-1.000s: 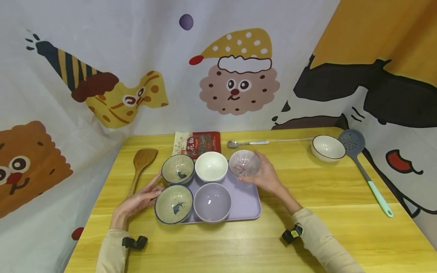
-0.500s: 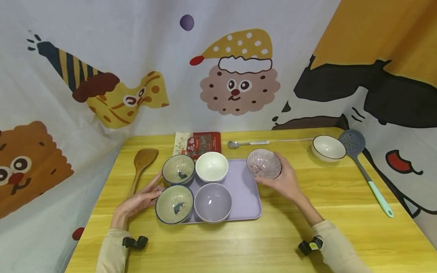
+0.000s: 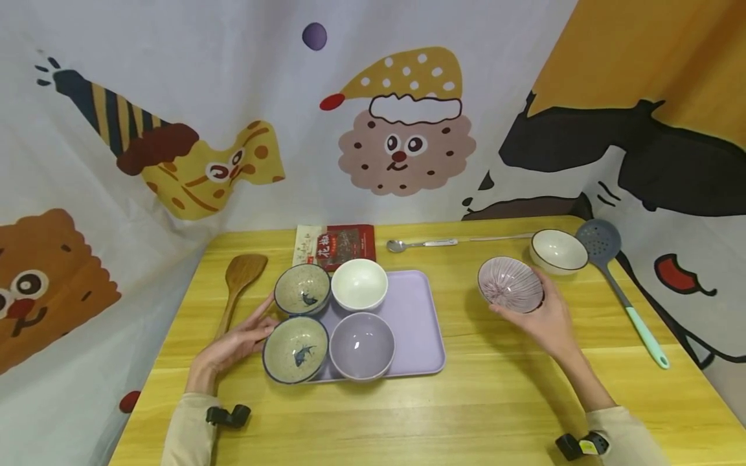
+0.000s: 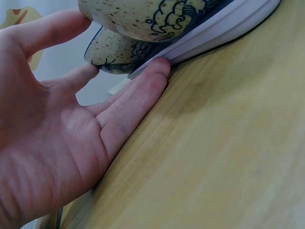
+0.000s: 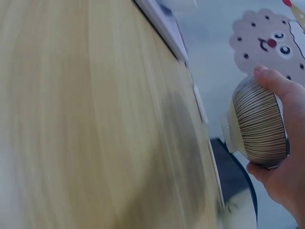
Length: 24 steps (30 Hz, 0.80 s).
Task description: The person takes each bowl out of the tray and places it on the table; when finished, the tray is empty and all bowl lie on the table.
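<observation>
My right hand point(image 3: 552, 325) grips a small striped bowl point(image 3: 508, 285) by its side, thumb and fingers around it. In the right wrist view this bowl point(image 5: 259, 125) hangs above the table, its lined outside and pale foot showing. My left hand point(image 3: 233, 346) lies at the left side of the lilac tray point(image 3: 415, 323), fingers extended. In the left wrist view its fingertips point(image 4: 159, 66) reach the tray edge, and the thumb meets a speckled bowl. Two speckled fish bowls point(image 3: 296, 350), a white bowl point(image 3: 359, 285) and a lilac bowl point(image 3: 362, 347) stand on the tray.
A dark-rimmed white bowl point(image 3: 558, 250) and a grey skimmer point(image 3: 600, 241) lie at the right. A wooden spatula point(image 3: 241, 275) is left of the tray. Behind it are a red seasoning packet point(image 3: 338, 244), a spoon point(image 3: 422, 244) and a thin pink stick point(image 3: 498, 237).
My right hand has carried the striped bowl off the tray's back right corner, rightward over the table, close to the dark-rimmed bowl. My left hand stays at the tray.
</observation>
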Each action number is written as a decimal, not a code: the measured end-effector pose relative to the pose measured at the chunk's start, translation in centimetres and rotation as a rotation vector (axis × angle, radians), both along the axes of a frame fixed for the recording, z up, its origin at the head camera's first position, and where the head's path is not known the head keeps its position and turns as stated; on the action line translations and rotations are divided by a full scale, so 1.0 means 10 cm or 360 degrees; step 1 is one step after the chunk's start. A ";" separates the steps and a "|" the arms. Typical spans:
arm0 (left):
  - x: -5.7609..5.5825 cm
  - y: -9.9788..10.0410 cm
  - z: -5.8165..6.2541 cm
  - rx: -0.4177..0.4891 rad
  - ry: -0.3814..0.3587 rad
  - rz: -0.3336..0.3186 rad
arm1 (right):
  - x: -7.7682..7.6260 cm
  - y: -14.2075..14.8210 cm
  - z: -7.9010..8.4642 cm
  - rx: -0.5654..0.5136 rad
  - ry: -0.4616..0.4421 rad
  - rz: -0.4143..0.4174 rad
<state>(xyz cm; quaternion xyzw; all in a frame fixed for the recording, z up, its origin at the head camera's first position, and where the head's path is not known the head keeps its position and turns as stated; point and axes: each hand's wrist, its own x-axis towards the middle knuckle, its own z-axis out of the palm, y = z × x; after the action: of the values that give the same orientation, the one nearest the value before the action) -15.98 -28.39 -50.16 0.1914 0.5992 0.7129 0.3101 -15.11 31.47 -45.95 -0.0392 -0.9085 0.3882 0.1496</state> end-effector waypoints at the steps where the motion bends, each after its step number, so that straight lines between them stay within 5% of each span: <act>1: 0.00 0.00 0.00 -0.0004 -0.0003 0.0001 | 0.03 0.05 0.02 -0.0002 -0.0004 -0.0017; 11: -0.01 0.00 -0.02 -0.0011 -0.0013 0.0016 | 0.21 0.48 0.07 -0.0039 -0.0071 -0.0199; 24: -0.01 0.01 -0.03 -0.0007 -0.0002 0.0011 | 0.34 0.84 -0.08 -0.0076 -0.0241 -0.0422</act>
<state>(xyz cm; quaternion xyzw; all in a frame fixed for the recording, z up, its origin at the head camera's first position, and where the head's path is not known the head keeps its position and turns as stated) -16.06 -28.31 -50.43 0.1883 0.6011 0.7127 0.3085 -11.67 39.86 -46.76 -0.1915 -0.8946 0.3824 0.1297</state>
